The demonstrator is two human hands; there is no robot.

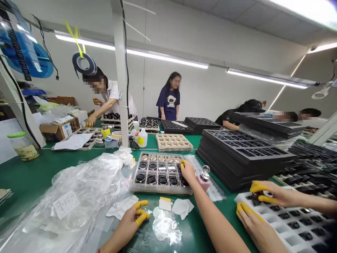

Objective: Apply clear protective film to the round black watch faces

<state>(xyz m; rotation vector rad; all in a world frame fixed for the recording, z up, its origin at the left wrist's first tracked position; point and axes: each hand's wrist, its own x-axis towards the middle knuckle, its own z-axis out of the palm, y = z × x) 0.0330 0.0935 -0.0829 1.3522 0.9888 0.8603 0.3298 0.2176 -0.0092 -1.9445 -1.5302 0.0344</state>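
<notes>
My left hand (131,219), with yellow finger cots, hovers over the green table beside a crumpled white wipe (122,207). Its fingers are bent but apart, and nothing shows between them. My right hand (188,172) reaches to the right column of a clear plastic tray (160,189). Its cot-covered fingertips pinch at a round dark disc-shaped piece (180,167), partly hidden by the hand. Rows of round pieces fill the tray: gold-toned at the back, black or mirror-like in the middle, black with small print in front. A pink pump bottle (204,181) stands right of my wrist.
Plastic bags (86,186) cover the left of the table. Stacked black trays (237,158) rise at right, near a co-worker's hands (263,207) over a white foam tray (292,225). A beige tray (173,142) and white bottle (142,138) stand behind. Other people work beyond.
</notes>
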